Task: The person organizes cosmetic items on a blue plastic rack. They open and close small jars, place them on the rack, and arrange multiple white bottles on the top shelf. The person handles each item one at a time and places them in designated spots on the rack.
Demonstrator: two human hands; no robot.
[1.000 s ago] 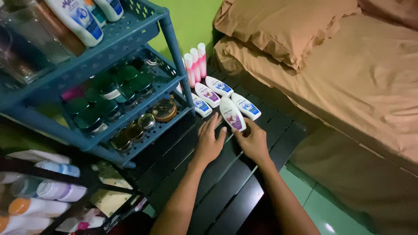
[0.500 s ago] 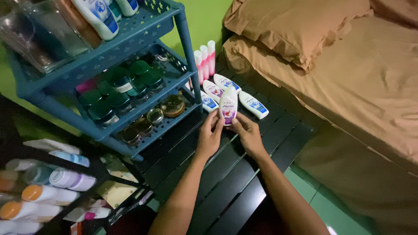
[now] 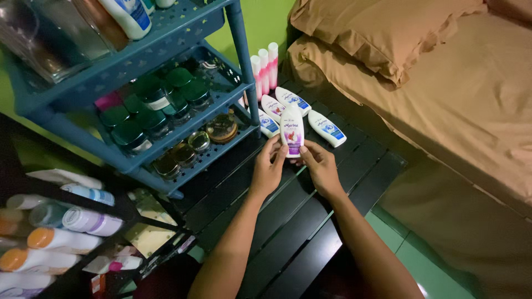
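A white lotion bottle with a purple label [image 3: 291,132] stands upright on the black slatted platform [image 3: 288,221], cap down. My left hand [image 3: 268,169] grips its left side and my right hand [image 3: 320,166] grips its right side and base. Behind it lie three more white bottles with blue or purple labels [image 3: 327,128], flat on the slats. Three pink-and-white tubes [image 3: 264,72] stand upright against the green wall.
A blue plastic rack [image 3: 166,50] at left holds green-lidded jars [image 3: 160,108], small tins and bottles. Lower left, a dark shelf carries more bottles [image 3: 61,232]. A bed with a tan sheet and pillow [image 3: 421,66] fills the right side.
The purple-label bottle lay flat on the slats a second ago; both hands took hold of it and stood it upright. The view shifted slightly.
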